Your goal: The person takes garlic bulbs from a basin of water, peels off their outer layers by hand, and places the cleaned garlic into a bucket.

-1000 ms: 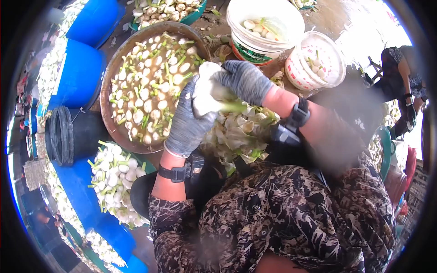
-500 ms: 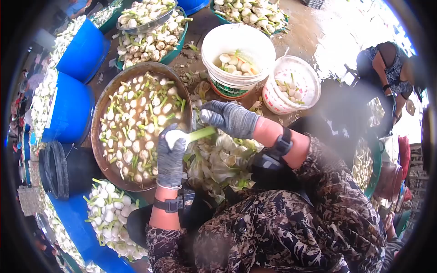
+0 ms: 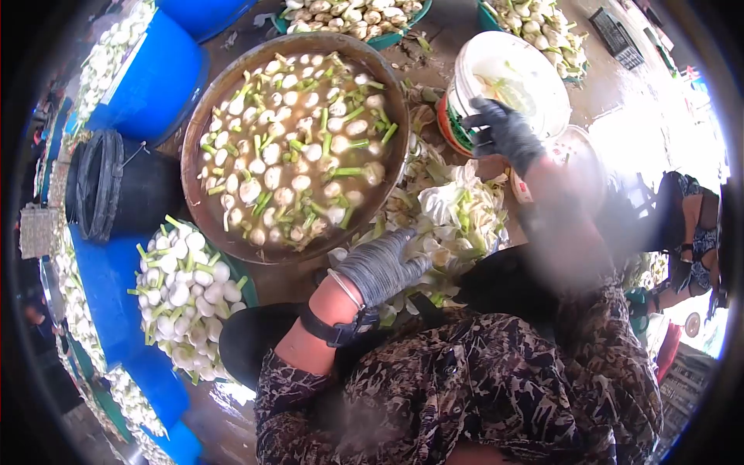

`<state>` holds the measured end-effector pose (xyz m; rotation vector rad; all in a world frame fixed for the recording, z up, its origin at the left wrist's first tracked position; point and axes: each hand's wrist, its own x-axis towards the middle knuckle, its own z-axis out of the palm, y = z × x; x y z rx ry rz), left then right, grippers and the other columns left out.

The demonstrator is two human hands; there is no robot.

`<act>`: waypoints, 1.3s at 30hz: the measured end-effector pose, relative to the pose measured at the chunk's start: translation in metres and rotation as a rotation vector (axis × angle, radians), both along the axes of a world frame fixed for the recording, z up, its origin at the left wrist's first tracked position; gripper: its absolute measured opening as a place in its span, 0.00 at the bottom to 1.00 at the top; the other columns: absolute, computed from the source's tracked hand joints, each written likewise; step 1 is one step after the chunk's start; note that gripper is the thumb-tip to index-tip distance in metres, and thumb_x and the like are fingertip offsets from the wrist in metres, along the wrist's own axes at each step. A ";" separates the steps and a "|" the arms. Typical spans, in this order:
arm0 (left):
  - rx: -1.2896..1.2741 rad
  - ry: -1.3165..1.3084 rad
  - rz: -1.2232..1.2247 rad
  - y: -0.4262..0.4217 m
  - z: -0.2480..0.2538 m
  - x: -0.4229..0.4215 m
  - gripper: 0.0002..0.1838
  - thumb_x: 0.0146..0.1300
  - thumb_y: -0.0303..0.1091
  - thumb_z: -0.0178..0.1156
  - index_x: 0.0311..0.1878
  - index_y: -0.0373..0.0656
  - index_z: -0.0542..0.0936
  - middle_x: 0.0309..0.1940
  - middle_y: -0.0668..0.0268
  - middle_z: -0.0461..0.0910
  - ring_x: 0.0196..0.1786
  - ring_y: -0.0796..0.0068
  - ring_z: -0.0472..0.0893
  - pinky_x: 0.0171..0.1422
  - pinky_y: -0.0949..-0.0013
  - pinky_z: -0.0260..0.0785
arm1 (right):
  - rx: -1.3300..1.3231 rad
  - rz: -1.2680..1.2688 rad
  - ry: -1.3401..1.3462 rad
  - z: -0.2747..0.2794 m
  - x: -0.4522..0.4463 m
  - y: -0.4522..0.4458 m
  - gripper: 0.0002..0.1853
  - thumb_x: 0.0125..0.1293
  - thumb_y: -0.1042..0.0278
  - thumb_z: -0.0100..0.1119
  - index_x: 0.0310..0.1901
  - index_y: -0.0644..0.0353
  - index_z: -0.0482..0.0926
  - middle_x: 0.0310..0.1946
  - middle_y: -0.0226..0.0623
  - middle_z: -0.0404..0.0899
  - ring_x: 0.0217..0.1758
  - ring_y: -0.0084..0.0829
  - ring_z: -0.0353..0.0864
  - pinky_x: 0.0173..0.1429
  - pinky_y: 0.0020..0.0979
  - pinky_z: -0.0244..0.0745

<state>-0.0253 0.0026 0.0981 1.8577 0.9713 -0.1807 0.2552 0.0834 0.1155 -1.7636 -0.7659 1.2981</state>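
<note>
My left hand (image 3: 381,267), in a grey glove, is low over the heap of pale garlic peels (image 3: 457,205). Its thumb and fingers are apart, and no bulb shows in it. Beside the white bucket (image 3: 465,74) is my right hand (image 3: 505,133), also gloved, reaching across the near rim with its fingers spread and nothing visible in them. Garlic bulbs with short green stems float in brownish water in a wide round basin (image 3: 194,159) to the left of the peels. A blur covers part of my right forearm.
A second white bucket (image 3: 585,155) stands behind my right wrist. Trimmed white garlic bulbs (image 3: 186,291) are heaped at left, near a black bucket (image 3: 147,182) and blue tubs (image 3: 159,77). More garlic (image 3: 356,17) fills tubs at the back. Another person (image 3: 690,217) is at right.
The garlic bulb that was in my left hand is no longer seen in either hand. My right hand has moved away to the white bucket, its fingers now spread. The view has shifted.
</note>
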 end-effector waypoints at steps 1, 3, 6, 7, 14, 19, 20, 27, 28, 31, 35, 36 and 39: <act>0.037 -0.045 0.056 0.003 0.001 -0.005 0.32 0.66 0.51 0.57 0.64 0.37 0.70 0.59 0.45 0.74 0.63 0.50 0.73 0.67 0.59 0.65 | 0.043 0.179 -0.058 -0.012 -0.022 0.008 0.22 0.72 0.48 0.51 0.56 0.58 0.74 0.33 0.36 0.80 0.24 0.23 0.77 0.30 0.27 0.79; 0.144 -0.129 0.181 0.008 -0.007 -0.017 0.31 0.65 0.48 0.59 0.63 0.36 0.70 0.58 0.46 0.74 0.60 0.52 0.76 0.64 0.59 0.68 | 0.091 0.673 -0.575 -0.053 -0.061 0.038 0.20 0.71 0.51 0.51 0.55 0.58 0.77 0.41 0.38 0.81 0.37 0.34 0.80 0.45 0.32 0.77; 0.178 -0.140 0.309 0.019 0.004 -0.030 0.29 0.65 0.46 0.60 0.63 0.37 0.70 0.56 0.47 0.76 0.56 0.53 0.78 0.61 0.60 0.70 | 0.042 0.850 -0.946 -0.104 -0.124 0.077 0.23 0.68 0.53 0.51 0.56 0.61 0.77 0.54 0.50 0.78 0.56 0.46 0.80 0.62 0.40 0.73; 0.293 -0.174 0.314 0.020 -0.002 -0.037 0.28 0.65 0.44 0.60 0.63 0.37 0.70 0.54 0.50 0.77 0.53 0.55 0.80 0.58 0.61 0.72 | -0.028 0.891 -1.003 -0.119 -0.141 0.084 0.22 0.68 0.55 0.50 0.56 0.62 0.77 0.53 0.50 0.79 0.56 0.46 0.80 0.62 0.41 0.73; -0.081 -0.226 0.649 0.038 -0.011 -0.054 0.27 0.68 0.46 0.58 0.63 0.39 0.70 0.39 0.58 0.83 0.35 0.72 0.82 0.44 0.69 0.74 | -0.107 0.980 -1.032 -0.170 -0.164 0.097 0.23 0.66 0.51 0.53 0.52 0.63 0.77 0.50 0.50 0.80 0.53 0.48 0.80 0.56 0.42 0.75; -0.762 -0.658 1.082 0.053 -0.023 -0.045 0.30 0.71 0.57 0.46 0.65 0.44 0.63 0.40 0.51 0.82 0.39 0.64 0.84 0.45 0.63 0.79 | 0.327 0.763 -0.759 -0.122 -0.113 0.045 0.19 0.69 0.58 0.56 0.53 0.63 0.75 0.47 0.51 0.80 0.50 0.50 0.80 0.53 0.41 0.75; -0.761 -0.657 1.065 0.052 -0.019 -0.040 0.30 0.71 0.57 0.46 0.65 0.44 0.63 0.40 0.51 0.82 0.39 0.64 0.84 0.45 0.63 0.79 | 0.344 0.623 -0.572 -0.074 -0.112 0.019 0.17 0.68 0.61 0.58 0.53 0.62 0.75 0.45 0.52 0.80 0.48 0.50 0.80 0.52 0.41 0.75; -1.101 -1.288 0.871 0.029 -0.018 0.005 0.23 0.73 0.45 0.49 0.66 0.47 0.66 0.52 0.52 0.78 0.51 0.52 0.81 0.56 0.50 0.76 | 0.671 0.672 -0.730 -0.006 -0.073 -0.059 0.15 0.65 0.75 0.60 0.53 0.63 0.76 0.41 0.41 0.81 0.43 0.34 0.81 0.49 0.31 0.76; -0.904 -1.254 0.927 0.024 -0.008 0.015 0.22 0.71 0.38 0.52 0.65 0.45 0.65 0.54 0.52 0.76 0.51 0.54 0.80 0.56 0.52 0.77 | 0.607 0.543 -0.613 0.000 -0.069 -0.064 0.14 0.65 0.75 0.61 0.52 0.63 0.77 0.40 0.40 0.81 0.42 0.32 0.81 0.48 0.29 0.77; -0.666 -1.217 0.972 0.020 -0.007 0.035 0.23 0.68 0.27 0.56 0.64 0.43 0.63 0.56 0.54 0.71 0.54 0.57 0.78 0.58 0.56 0.77 | 0.592 0.350 -0.478 0.022 -0.060 -0.074 0.11 0.64 0.73 0.61 0.47 0.60 0.80 0.36 0.41 0.82 0.38 0.35 0.82 0.43 0.31 0.77; -0.561 -1.174 1.011 0.018 -0.014 0.051 0.25 0.65 0.23 0.57 0.63 0.43 0.62 0.57 0.54 0.69 0.56 0.60 0.75 0.59 0.58 0.77 | 0.737 0.256 -0.583 0.014 -0.057 -0.071 0.05 0.60 0.68 0.61 0.37 0.58 0.82 0.31 0.41 0.83 0.34 0.42 0.83 0.40 0.36 0.78; -0.522 -1.147 1.032 0.016 -0.014 0.056 0.25 0.65 0.22 0.58 0.63 0.43 0.61 0.57 0.54 0.69 0.56 0.61 0.75 0.59 0.59 0.77 | 0.725 0.266 -0.656 0.011 -0.053 -0.072 0.06 0.60 0.67 0.61 0.36 0.58 0.82 0.31 0.41 0.83 0.34 0.43 0.83 0.40 0.37 0.78; -0.414 -1.040 1.006 0.016 -0.007 0.070 0.25 0.64 0.22 0.58 0.62 0.42 0.61 0.57 0.55 0.69 0.55 0.64 0.75 0.59 0.60 0.76 | 0.670 0.289 -0.783 0.008 -0.048 -0.074 0.07 0.59 0.64 0.59 0.34 0.58 0.80 0.30 0.42 0.82 0.35 0.45 0.82 0.41 0.40 0.77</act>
